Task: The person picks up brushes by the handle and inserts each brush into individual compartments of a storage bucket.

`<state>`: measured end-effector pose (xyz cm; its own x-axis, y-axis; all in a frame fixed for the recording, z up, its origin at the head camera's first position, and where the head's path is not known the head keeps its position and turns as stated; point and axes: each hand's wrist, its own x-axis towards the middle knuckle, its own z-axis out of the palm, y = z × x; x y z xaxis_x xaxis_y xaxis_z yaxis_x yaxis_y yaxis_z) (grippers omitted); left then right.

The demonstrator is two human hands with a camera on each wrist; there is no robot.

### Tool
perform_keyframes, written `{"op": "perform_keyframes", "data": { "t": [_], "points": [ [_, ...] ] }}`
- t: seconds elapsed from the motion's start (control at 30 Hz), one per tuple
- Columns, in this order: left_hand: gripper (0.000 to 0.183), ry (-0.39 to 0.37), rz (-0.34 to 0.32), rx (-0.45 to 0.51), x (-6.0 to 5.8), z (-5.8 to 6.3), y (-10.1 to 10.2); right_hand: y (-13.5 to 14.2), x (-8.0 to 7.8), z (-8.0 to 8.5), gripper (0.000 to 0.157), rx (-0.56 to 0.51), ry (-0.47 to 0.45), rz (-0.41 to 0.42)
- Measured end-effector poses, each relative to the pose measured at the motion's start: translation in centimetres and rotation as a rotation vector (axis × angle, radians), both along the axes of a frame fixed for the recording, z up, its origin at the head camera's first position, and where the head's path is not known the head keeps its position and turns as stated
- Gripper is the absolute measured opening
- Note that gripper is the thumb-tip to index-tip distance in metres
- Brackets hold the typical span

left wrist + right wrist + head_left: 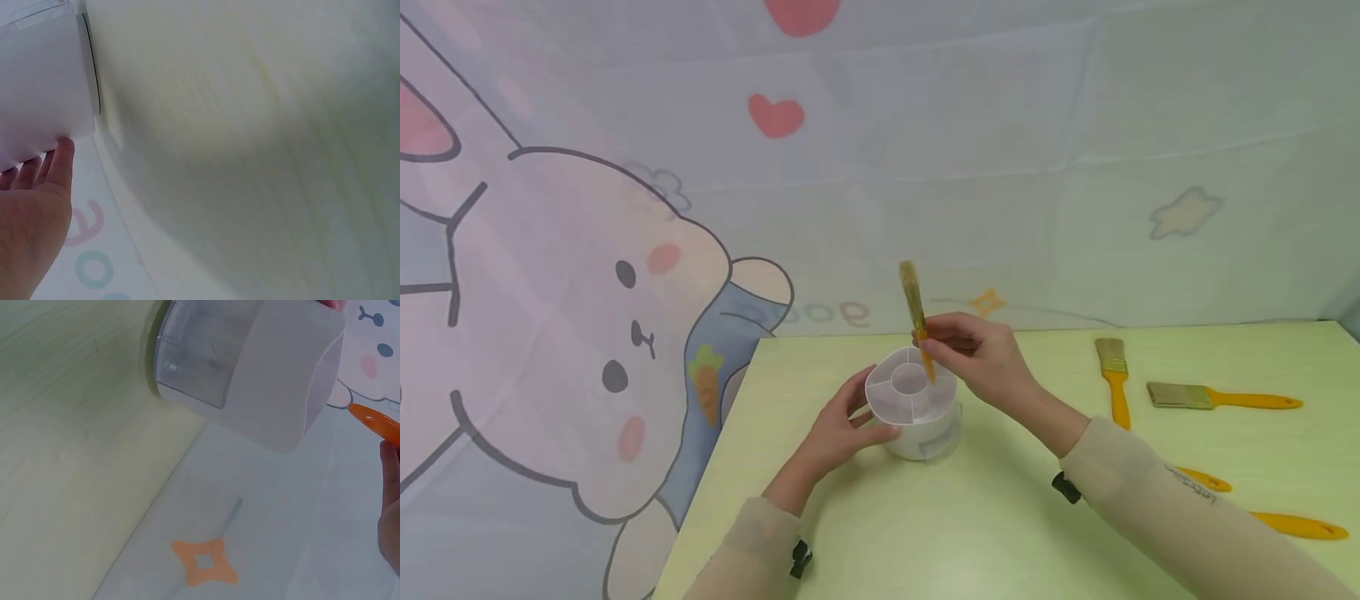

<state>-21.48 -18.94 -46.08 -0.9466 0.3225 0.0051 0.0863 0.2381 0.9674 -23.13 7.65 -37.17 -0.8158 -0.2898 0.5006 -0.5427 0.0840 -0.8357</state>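
A white round desk organizer [917, 439] with several compartments stands on the table near its back edge. My left hand [844, 429] grips its left side, thumb at the front and fingers round the back; fingertips [62, 156] touch its wall in the left wrist view. Over the organizer, my right hand [981, 357] pinches a paintbrush [915, 296] with bristles up and the orange handle pointing down. In the right wrist view the handle's end [369, 417] is outside the organizer's rim, apart from it. A clear drawer [197, 353] shows low on the organizer.
To the right lie an upright-turned paintbrush [1114, 379] and a sideways paintbrush [1221, 397]. Two more orange handles, one nearer [1303, 526] and one farther [1206, 478], stick out from behind the right sleeve. A printed cloth [1000, 167] hangs behind the table [1000, 533].
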Motion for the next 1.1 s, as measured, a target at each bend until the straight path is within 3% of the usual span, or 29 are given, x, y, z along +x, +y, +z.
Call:
{"op": "perform_keyframes", "data": {
  "t": [0.37,0.8,1.1],
  "points": [
    [0.095,0.000,-0.016,0.011,0.1,0.2,0.0,-1.8,-0.6,-0.8,0.025,0.032,-0.080,0.010],
    [0.094,0.002,-0.021,0.027,0.0,-0.2,-0.1,-1.7,-0.4,-2.6,0.026,0.182,-0.069,0.007],
    [0.094,0.007,-0.014,0.036,-0.1,-0.3,-0.1,-1.8,-0.5,-3.1,0.027,0.262,0.009,0.009]
  ]
}}
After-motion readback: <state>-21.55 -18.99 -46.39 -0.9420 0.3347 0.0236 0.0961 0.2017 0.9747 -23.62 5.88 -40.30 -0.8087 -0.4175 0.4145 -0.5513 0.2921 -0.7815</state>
